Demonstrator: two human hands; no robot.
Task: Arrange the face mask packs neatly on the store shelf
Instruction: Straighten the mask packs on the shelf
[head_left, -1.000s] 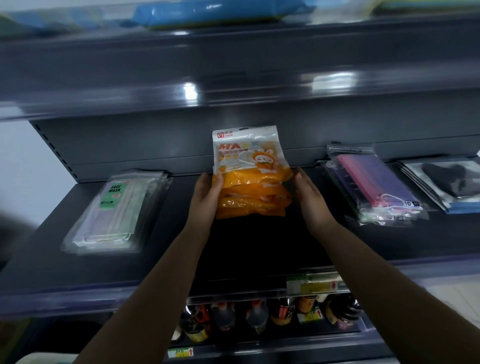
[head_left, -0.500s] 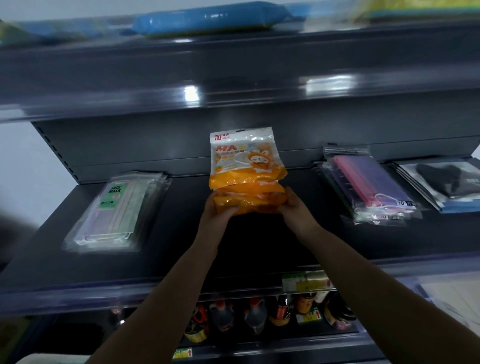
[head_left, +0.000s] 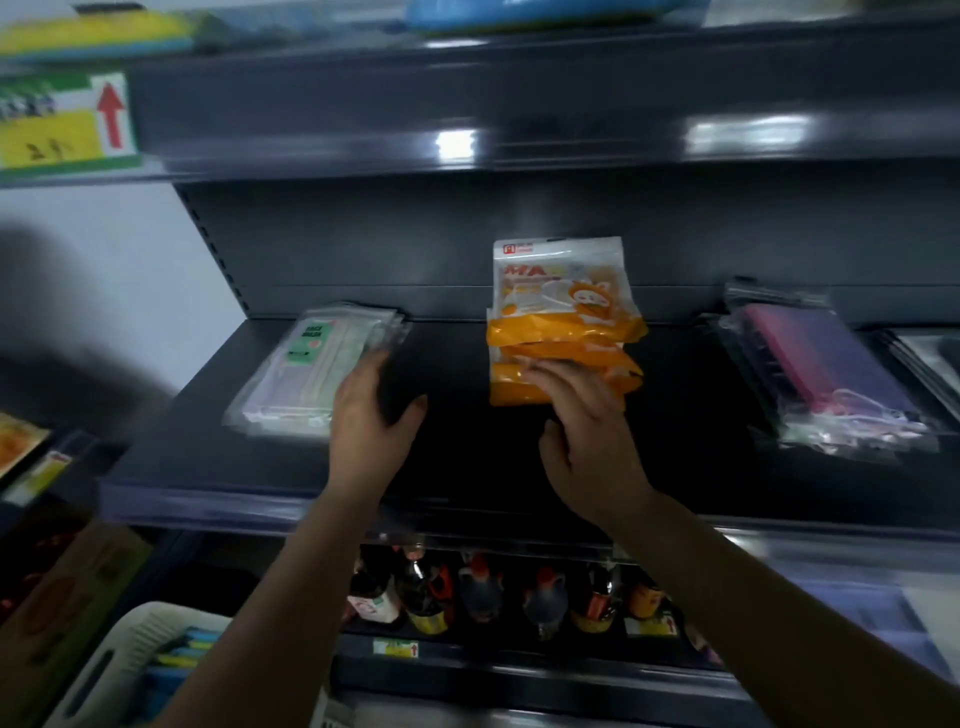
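Observation:
An overlapping stack of orange mask packs (head_left: 563, 322) lies in the middle of the dark shelf (head_left: 467, 462), its top leaning on the back panel. My right hand (head_left: 587, 426) rests with spread fingertips on the stack's lower front edge, holding nothing. My left hand (head_left: 371, 415) hovers open between the orange stack and a stack of clear packs with green "Face Mask" labels (head_left: 317, 374) at the left, fingertips near that stack's right edge. A stack of pink and purple mask packs (head_left: 821, 374) lies at the right.
Another pack (head_left: 930, 364) is cut off at the far right. Sauce bottles (head_left: 493, 592) fill the shelf below. A white basket (head_left: 135, 670) with coloured packs sits at bottom left. The upper shelf (head_left: 519, 88) overhangs, with a price tag (head_left: 67, 122) at left.
Both hands let go of the orange stack's sides. My left hand moved left toward the green-labelled packs; my right hand stays at the stack's front. The view shifted left and down.

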